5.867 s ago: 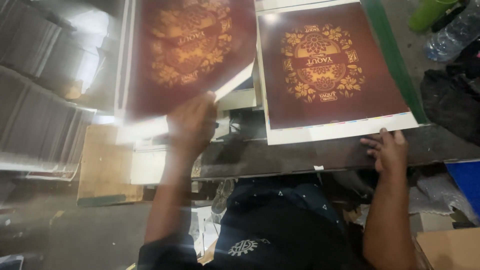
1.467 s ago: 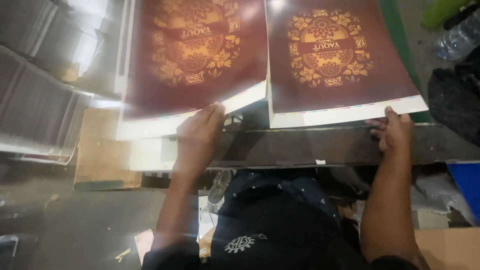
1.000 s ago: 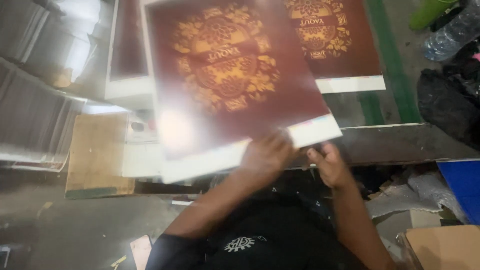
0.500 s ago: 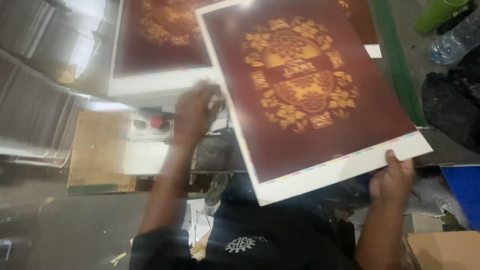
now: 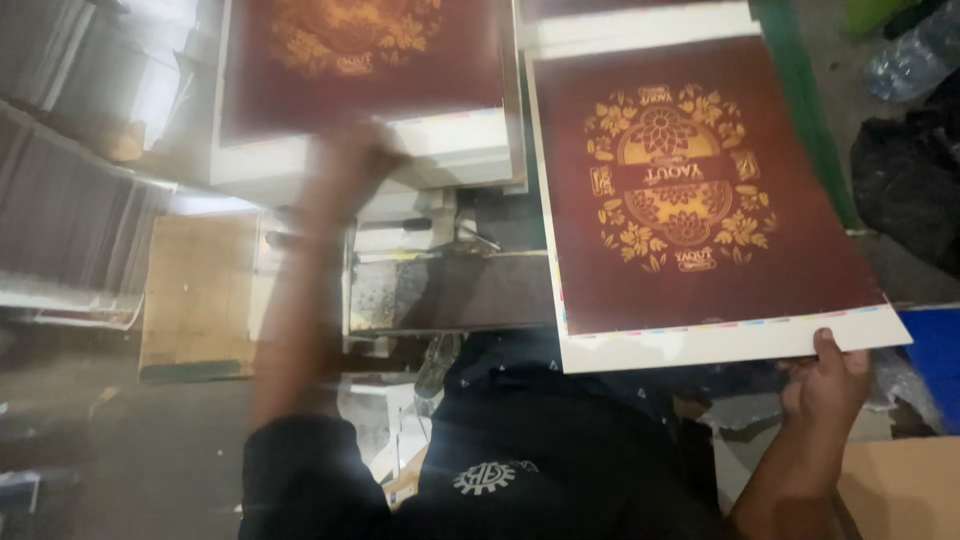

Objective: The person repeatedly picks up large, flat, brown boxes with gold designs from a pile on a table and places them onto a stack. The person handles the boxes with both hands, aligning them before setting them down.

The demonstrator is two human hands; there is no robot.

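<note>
Gripping the near right corner of a large printed sheet (image 5: 700, 200) with the right hand (image 5: 825, 385), thumb lying on the white margin and fingers tucked underneath. Holding that sheet, dark maroon with a gold floral emblem and a thin strip of colour marks along its near white border, tilted over the right side of the work surface, its far edge overlapping a white stack edge (image 5: 640, 25) at the top of the view. Reaching forward with the left hand (image 5: 350, 165), smeared by motion blur, so whether open or closed cannot be told; hovering at the near white margin of a second maroon and gold print (image 5: 360, 60), which is lying on top of a thick white pile of sheets (image 5: 440, 165). Showing, just beneath that pile, a dark metal machine bed (image 5: 450, 290), and further left a brown board (image 5: 195, 290) beside grey stacked sheets (image 5: 60, 200). Lying well off to the right, past a green strip (image 5: 800, 110), a clear plastic bottle (image 5: 915, 55) and a black bag (image 5: 910, 190). Wearing a dark shirt (image 5: 540, 460) with a small white emblem.
</note>
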